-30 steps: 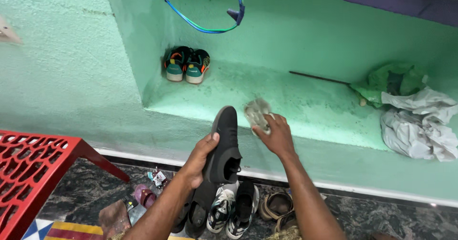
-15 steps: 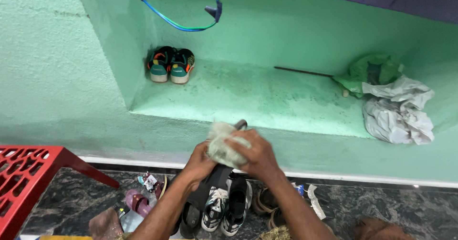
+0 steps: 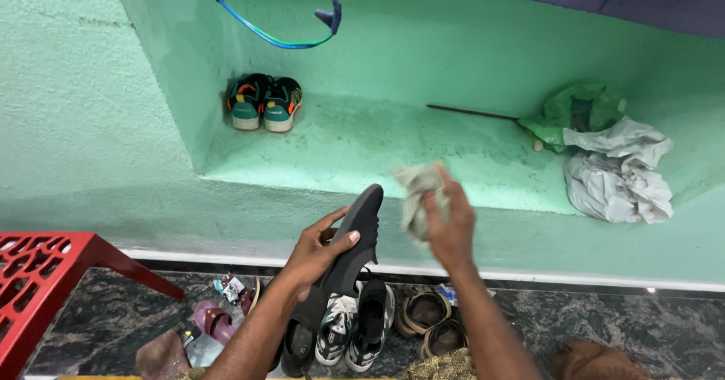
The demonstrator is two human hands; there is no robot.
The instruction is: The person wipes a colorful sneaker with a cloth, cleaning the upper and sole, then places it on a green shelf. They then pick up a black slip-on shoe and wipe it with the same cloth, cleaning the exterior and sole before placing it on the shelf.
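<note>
Two hands above floor shoes | left hand [image 3: 321, 248] clasps black shoe [image 3: 353, 236], sole up | right hand [image 3: 449, 225] clutches grey rag [image 3: 415, 195] just beside it | behind: green plastered ledge [image 3: 393, 146], teal sneakers [image 3: 263, 104] in its corner | red stool [image 3: 41, 274] at left

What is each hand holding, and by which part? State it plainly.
The left hand grips the black shoe around its middle, thumb across the sole side. The right hand holds a crumpled grey cloth, bunched in the fingers, apart from the shoe.
</note>
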